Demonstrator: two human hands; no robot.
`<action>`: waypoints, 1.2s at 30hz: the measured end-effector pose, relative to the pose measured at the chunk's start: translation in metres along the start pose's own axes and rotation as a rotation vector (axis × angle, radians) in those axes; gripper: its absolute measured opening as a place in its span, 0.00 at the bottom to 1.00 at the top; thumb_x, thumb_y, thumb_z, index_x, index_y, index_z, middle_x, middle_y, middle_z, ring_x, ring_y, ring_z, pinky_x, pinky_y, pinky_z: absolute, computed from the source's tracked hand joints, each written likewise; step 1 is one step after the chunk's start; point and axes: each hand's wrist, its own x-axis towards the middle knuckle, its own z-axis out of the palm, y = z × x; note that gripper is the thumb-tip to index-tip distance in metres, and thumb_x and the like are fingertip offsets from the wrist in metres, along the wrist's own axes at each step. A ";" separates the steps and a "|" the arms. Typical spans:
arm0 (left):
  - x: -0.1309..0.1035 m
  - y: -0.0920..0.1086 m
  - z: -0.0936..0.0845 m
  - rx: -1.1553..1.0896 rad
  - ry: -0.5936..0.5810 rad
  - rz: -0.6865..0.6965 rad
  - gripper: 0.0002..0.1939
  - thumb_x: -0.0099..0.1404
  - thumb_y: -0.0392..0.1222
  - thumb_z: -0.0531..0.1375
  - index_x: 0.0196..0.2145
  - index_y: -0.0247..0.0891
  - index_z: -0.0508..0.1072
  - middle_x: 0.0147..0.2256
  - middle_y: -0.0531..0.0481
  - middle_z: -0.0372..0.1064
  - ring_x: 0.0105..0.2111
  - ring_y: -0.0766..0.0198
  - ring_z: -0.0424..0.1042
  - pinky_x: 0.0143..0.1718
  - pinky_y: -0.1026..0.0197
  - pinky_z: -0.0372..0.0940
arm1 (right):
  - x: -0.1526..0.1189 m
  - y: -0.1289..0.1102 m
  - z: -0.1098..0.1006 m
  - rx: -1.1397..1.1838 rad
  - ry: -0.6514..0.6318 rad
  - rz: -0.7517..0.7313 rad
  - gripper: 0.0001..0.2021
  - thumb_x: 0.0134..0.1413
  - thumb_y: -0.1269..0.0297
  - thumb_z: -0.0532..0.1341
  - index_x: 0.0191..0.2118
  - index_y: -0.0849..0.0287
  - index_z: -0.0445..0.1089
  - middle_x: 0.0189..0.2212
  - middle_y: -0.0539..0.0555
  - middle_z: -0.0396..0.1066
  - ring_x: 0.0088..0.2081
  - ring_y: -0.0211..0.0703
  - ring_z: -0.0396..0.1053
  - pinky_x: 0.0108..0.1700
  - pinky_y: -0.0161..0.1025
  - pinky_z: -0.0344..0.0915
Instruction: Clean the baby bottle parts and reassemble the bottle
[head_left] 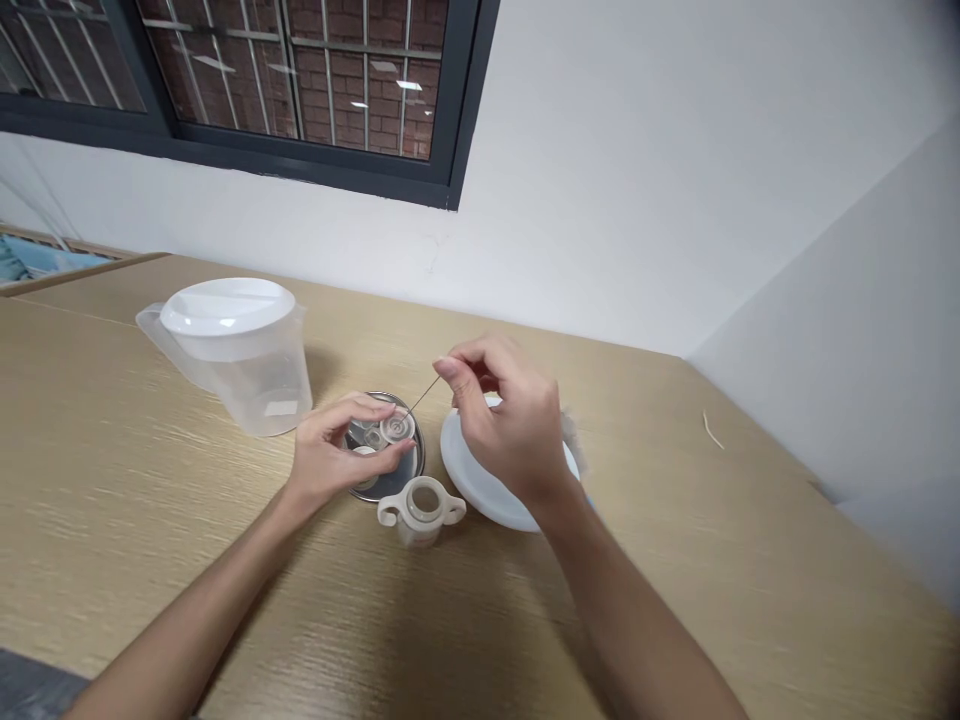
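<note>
My left hand (pixel 341 445) has its thumb and fingers closed around the rim of a small clear round piece (pixel 397 425) with rings on its top. It is over a round metal tray (pixel 405 478), where other small round clear and white pieces lie. My right hand (pixel 506 405) pinches the upper end of a thin dark strand (pixel 424 393). The strand slants down taut to the middle of the round piece; whether it is wire or thread I cannot tell. Just below stands a whitish cup with two looped handles (pixel 420 512).
Under my right wrist sits a pale bluish round plate or lid (pixel 487 485), partly hidden. A clear lidded pitcher (pixel 262 370) stands at the left. A short cream string (pixel 712 430) lies on the wooden table (pixel 660 580) at the right. Wall and barred window lie behind.
</note>
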 end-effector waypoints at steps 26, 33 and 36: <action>0.005 -0.002 -0.005 0.124 0.022 0.147 0.16 0.52 0.36 0.75 0.39 0.38 0.81 0.34 0.43 0.82 0.34 0.57 0.79 0.37 0.55 0.75 | 0.016 -0.021 -0.051 -0.028 0.382 0.058 0.06 0.63 0.63 0.64 0.33 0.52 0.72 0.27 0.51 0.66 0.23 0.40 0.69 0.23 0.44 0.64; 0.005 0.002 -0.004 0.096 0.029 0.137 0.18 0.51 0.36 0.76 0.41 0.39 0.82 0.35 0.44 0.82 0.34 0.57 0.79 0.37 0.53 0.75 | 0.012 -0.017 -0.034 0.000 0.258 0.069 0.07 0.64 0.66 0.64 0.33 0.54 0.69 0.24 0.45 0.65 0.21 0.35 0.67 0.22 0.38 0.64; 0.004 0.002 -0.005 0.088 0.009 0.148 0.20 0.51 0.35 0.76 0.42 0.40 0.81 0.36 0.43 0.82 0.35 0.56 0.79 0.38 0.53 0.75 | 0.012 -0.016 -0.031 -0.010 0.247 0.064 0.06 0.64 0.67 0.64 0.33 0.55 0.69 0.25 0.45 0.66 0.21 0.33 0.67 0.21 0.36 0.64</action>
